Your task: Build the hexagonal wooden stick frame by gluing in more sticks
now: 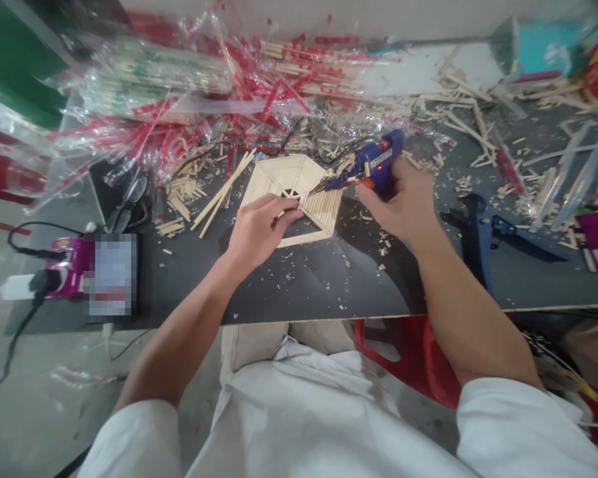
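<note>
My right hand [403,199] is wrapped around a blue hot glue gun [379,159] with an orange trigger and a small red light. The gun's nozzle points down and left, close to the middle of a six-sided frame [323,216] built from pale wooden sticks. Several of the frame's sections are filled with rows of sticks, while the near one shows dark table through it. My left hand [262,229] lies over the frame's near left part, its fingers pinched together by the centre. Whatever is between those fingertips is too small to make out.
Loose chopsticks [224,192] and cut stick bits lie left of the frame. Blue cutters [478,232] rest at the right. Plastic-wrapped stick bundles [169,73] fill the back. A phone [110,275] and a purple power strip [67,265] with cables sit at the left edge.
</note>
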`<action>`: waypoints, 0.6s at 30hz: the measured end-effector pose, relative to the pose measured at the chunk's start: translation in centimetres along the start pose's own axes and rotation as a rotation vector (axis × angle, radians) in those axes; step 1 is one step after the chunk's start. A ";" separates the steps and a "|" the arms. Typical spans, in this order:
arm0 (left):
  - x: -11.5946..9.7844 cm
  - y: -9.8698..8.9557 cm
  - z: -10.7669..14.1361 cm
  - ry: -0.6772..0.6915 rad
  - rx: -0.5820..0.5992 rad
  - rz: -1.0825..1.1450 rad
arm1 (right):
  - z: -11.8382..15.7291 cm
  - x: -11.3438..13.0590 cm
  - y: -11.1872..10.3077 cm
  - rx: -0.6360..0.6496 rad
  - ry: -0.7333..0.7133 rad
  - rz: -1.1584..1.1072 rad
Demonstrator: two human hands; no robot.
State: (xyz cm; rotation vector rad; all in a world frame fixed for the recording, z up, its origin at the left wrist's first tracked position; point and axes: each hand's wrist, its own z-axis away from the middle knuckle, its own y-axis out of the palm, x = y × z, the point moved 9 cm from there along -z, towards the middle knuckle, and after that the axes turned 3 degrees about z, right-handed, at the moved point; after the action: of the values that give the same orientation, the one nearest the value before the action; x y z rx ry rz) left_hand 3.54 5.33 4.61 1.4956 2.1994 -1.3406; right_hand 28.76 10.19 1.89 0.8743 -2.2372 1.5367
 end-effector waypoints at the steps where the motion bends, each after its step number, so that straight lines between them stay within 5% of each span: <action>1: 0.1 0.1 0.0 -0.010 0.006 -0.001 | 0.0 -0.1 0.0 -0.004 0.002 -0.002; 12: 0.3 0.2 0.2 -0.020 0.014 -0.004 | -0.3 -0.5 -0.5 -0.032 0.013 0.043; 18: 0.0 -0.1 0.1 -0.040 -0.016 0.088 | -1.0 -5.9 -0.3 -0.109 0.072 0.113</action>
State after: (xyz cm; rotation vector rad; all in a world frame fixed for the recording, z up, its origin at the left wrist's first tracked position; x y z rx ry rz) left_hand 3.45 5.28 4.60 1.5271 2.0892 -1.3105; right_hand 33.44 12.89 -0.76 0.6611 -2.3288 1.4529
